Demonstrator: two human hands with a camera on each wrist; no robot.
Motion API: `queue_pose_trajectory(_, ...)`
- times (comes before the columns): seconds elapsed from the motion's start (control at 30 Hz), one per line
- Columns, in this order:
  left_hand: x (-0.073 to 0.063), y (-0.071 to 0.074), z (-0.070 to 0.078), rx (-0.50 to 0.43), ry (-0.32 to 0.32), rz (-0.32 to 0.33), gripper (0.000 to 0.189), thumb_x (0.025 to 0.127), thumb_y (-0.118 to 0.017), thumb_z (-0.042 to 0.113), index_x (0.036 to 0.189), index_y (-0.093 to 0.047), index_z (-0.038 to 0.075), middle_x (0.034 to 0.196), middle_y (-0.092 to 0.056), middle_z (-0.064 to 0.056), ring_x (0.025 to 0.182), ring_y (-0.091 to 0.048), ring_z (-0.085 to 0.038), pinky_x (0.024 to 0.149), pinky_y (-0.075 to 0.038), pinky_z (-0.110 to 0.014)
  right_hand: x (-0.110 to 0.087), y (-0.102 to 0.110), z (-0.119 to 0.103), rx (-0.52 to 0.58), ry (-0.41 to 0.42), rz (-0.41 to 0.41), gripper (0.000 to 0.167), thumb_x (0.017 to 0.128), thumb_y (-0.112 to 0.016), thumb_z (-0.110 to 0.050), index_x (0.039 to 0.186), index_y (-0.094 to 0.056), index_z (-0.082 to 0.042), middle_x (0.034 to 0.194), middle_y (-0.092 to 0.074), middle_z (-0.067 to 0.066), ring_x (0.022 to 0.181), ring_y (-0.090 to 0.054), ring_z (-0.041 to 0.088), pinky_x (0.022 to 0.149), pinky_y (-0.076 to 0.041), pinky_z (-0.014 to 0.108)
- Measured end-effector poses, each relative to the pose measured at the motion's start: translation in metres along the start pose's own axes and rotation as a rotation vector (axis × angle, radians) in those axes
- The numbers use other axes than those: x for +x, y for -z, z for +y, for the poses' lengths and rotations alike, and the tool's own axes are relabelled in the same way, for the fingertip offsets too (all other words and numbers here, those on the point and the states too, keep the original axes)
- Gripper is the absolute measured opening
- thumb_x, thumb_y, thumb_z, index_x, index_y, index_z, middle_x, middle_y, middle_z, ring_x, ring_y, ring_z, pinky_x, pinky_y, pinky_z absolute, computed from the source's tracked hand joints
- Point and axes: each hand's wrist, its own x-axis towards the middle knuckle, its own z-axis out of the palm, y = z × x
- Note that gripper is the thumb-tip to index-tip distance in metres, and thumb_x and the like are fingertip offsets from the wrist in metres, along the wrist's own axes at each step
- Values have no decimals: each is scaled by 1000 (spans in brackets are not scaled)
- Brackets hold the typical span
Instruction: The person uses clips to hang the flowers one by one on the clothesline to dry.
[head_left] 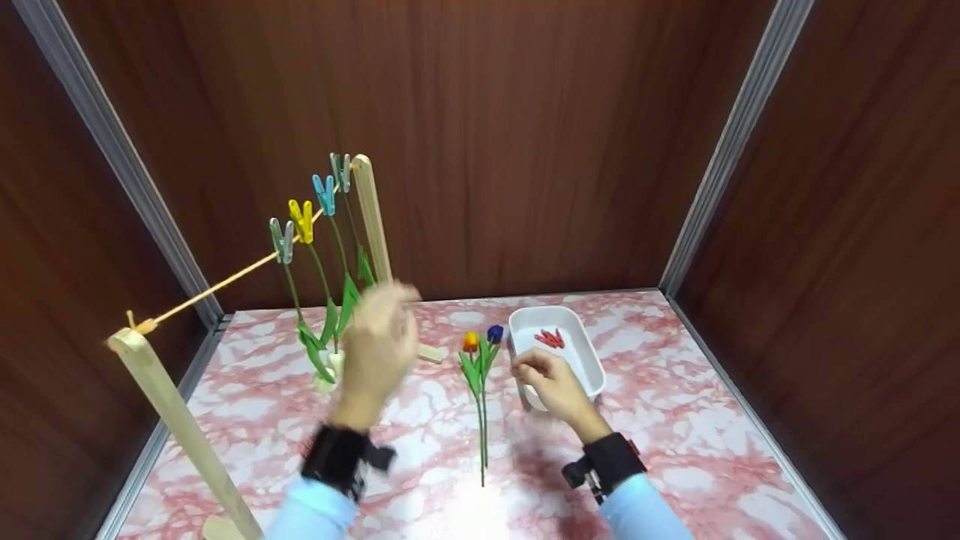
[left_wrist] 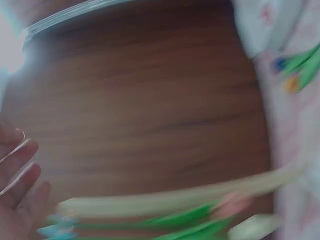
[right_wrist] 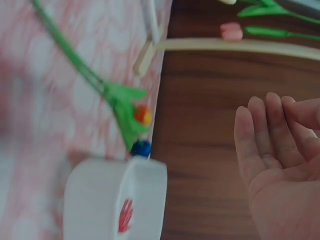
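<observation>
While the right hand (head_left: 551,382) hangs over the near left corner of the tray (head_left: 594,358), its fingers (right_wrist: 275,130) lie side by side, with the thumb close to them and nothing seen in their grip. The left hand (head_left: 379,345), blurred in the head view, is raised to the left of the tray; its fingers (left_wrist: 25,182) are extended, slightly apart and bare. Whether it touches the stems behind it cannot be told.

Just left of the tray, two tulips lie with their heads level with it and their stems pointing toward the person: one orange tulip (head_left: 470,342) and one blue tulip (head_left: 495,334). Inside the white tray, a small heap of red pegs (head_left: 550,339) rests on the bottom.

Well to the left of the tray stands a wooden rack (head_left: 180,427), two posts joined by a cord (head_left: 225,283). Four pegs are clipped on it: a yellow peg (head_left: 301,220), a blue peg (head_left: 324,195) and two grey-green ones, at either end of the row. From each peg a flower hangs head down.

Under the tray spreads a pink-and-white marbled counter (head_left: 675,450). Brown wood-grain walls (head_left: 525,150) rise behind and to either side of the tray. Light blue sleeves (head_left: 645,510) and black wristbands (head_left: 615,457) come in from the tray's near side.
</observation>
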Motion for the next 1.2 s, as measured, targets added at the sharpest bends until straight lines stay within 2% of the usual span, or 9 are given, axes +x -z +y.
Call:
queue_pose_trajectory(0.17,-83,-34,-16,48,162,-178,28,82,-73,-4,109,-73,4,113,-71,-14,109,-66,-34,99,-54,-47,3,18,17,-109,-1,45,11,96,-61,6,97,-72,2,92,-73,13,89,-69,23,80,-56,24)
queue_pose_trajectory(0.33,-128,-52,-36,85,305,-328,38,87,-74,2,125,-69,3,131,-67,-16,125,-59,-37,107,-48,-50,16,39,36,-264,-28,64,11,92,-65,5,95,-72,-2,89,-71,6,89,-67,22,86,-57,36)
queue_pose_trajectory(0.5,-137,-60,-54,154,333,-457,59,91,-75,14,144,-54,-2,150,-52,-21,142,-42,-42,120,-32,-52,37,62,61,-516,-77,14,13,86,-63,4,97,-70,3,91,-72,14,88,-67,30,86,-55,48)
queue_pose_trajectory(0.67,-145,-69,-57,162,340,-560,62,93,-72,19,148,-50,0,154,-48,-19,146,-38,-39,121,-29,-52,55,72,75,-700,-181,-117,27,82,-62,2,107,-68,10,107,-70,26,98,-66,38,94,-52,53)
queue_pose_trajectory(0.77,-154,-71,-55,144,350,-578,58,92,-72,15,145,-53,-1,151,-50,-20,144,-40,-41,120,-31,-53,64,64,77,-758,-260,-203,30,83,-62,0,111,-66,10,112,-67,26,101,-64,38,96,-51,53)
queue_pose_trajectory(0.87,-163,-70,-55,144,356,-585,53,90,-73,12,140,-58,-1,148,-54,-21,142,-43,-42,118,-33,-54,76,51,85,-793,-291,-289,41,86,-56,1,125,-62,10,129,-61,30,116,-60,43,103,-48,52)
queue_pose_trajectory(1.0,-169,-70,-57,130,348,-596,50,90,-73,11,137,-60,0,146,-56,-20,143,-42,-42,119,-32,-53,89,40,112,-898,-319,-327,53,99,-48,-5,150,-45,5,155,-42,28,141,-42,45,116,-37,51)
queue_pose_trajectory(1.1,-168,-70,-59,118,347,-600,49,90,-72,10,137,-60,2,146,-56,-18,145,-39,-41,120,-31,-53,94,37,133,-966,-325,-339,52,103,-45,-10,153,-41,3,157,-40,26,145,-37,43,116,-36,55)
queue_pose_trajectory(1.2,-166,-70,-61,114,357,-594,50,90,-71,10,138,-60,3,148,-55,-16,146,-38,-39,120,-31,-53,98,34,146,-975,-255,-368,51,98,-46,-4,148,-46,8,153,-45,28,145,-36,44,117,-34,56)
